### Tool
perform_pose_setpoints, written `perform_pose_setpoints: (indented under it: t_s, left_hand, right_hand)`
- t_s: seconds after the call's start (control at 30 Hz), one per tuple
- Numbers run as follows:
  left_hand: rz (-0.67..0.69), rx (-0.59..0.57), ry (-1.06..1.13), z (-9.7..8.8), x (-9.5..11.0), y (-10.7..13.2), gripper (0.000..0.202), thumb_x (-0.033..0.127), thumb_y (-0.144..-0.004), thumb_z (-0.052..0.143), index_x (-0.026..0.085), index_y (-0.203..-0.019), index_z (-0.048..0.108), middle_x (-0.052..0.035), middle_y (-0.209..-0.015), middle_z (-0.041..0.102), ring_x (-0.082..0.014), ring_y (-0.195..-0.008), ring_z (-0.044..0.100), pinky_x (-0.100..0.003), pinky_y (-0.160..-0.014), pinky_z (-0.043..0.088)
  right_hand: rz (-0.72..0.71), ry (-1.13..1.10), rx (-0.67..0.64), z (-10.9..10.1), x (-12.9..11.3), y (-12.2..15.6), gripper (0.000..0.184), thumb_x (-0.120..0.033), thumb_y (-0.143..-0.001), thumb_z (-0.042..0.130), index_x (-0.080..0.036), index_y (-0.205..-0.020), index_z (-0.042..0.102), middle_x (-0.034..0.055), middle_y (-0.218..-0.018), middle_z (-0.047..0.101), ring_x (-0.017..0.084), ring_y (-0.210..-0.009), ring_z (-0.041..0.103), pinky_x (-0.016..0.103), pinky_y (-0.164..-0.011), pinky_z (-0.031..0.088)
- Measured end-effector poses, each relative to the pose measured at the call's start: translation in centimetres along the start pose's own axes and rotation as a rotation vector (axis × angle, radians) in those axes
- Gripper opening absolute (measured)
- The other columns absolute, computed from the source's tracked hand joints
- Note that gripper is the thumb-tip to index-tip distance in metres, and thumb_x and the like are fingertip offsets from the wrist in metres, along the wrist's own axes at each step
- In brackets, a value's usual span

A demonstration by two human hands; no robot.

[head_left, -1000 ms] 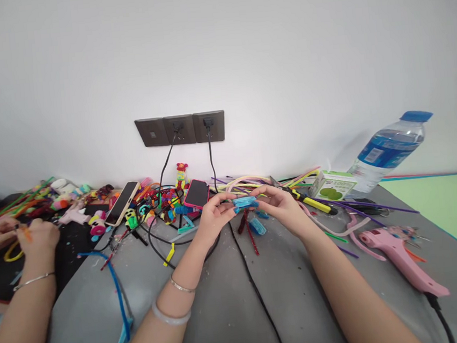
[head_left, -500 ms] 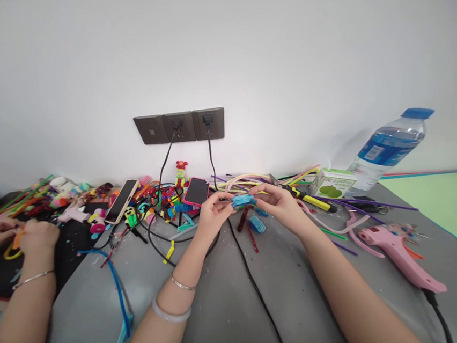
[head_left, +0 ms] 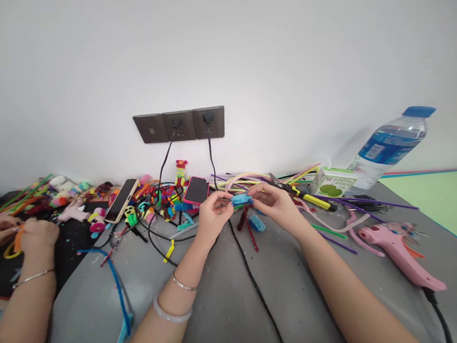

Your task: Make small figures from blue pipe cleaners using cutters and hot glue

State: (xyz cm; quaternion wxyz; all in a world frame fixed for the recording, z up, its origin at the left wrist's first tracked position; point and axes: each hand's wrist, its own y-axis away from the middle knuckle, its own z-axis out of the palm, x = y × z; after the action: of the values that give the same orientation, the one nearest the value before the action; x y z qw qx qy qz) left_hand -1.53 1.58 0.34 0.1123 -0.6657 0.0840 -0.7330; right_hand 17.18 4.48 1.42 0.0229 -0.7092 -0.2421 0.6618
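Note:
Between my two hands is a small bundle of light-blue pipe cleaner point(head_left: 241, 199), held above the grey table. My left hand point(head_left: 215, 216) pinches its left end with thumb and fingertips. At the other end, my right hand point(head_left: 276, 205) is closed on it the same way. Just below the hands lie a second blue pipe-cleaner piece point(head_left: 257, 223) and a dark-red glittery strand point(head_left: 252, 236). A long blue pipe cleaner point(head_left: 118, 282) curves across the table left of my left forearm.
A pink glue gun point(head_left: 402, 257) lies at the right, near a tilted water bottle point(head_left: 391, 145) and a green-white box point(head_left: 332, 182). A yellow-black cutter point(head_left: 314, 200), two phones and black cables point(head_left: 256, 287) spread around. At the left, another person's hands point(head_left: 36, 238) work with orange pipe cleaner.
The blue bundle has shifted very slightly to the left, with my right fingers drawn a little closer to my left. The table items stay in place.

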Motion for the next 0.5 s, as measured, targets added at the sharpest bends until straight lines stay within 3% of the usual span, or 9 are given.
perform_pose_setpoints:
  t_s: [0.27,0.5]
  left_hand:
    - [0.013,-0.054,0.032,0.06,0.25,0.2,0.025,0.022,-0.075,0.072,0.019,-0.097,0.063,-0.0065,-0.103,0.064,-0.0161,-0.088,0.063,-0.03,-0.079,0.057]
    - [0.035,-0.067,0.02,0.12,0.0,0.1,0.026,0.022,-0.074,0.073,0.019,-0.099,0.062,-0.0068,-0.104,0.063,-0.0155,-0.088,0.063,-0.027,-0.076,0.056]
  right_hand:
    - [0.023,-0.033,0.004,-0.43,0.14,-0.11,0.023,-0.04,-0.082,0.072,-0.022,-0.093,0.065,0.0064,-0.1,0.067,0.022,-0.093,0.069,0.04,-0.089,0.057]
    - [0.0,-0.097,-0.021,-0.48,0.35,-0.14,0.041,-0.036,-0.082,0.074,-0.026,-0.119,0.058,0.0052,-0.103,0.063,0.019,-0.089,0.067,0.036,-0.08,0.057]
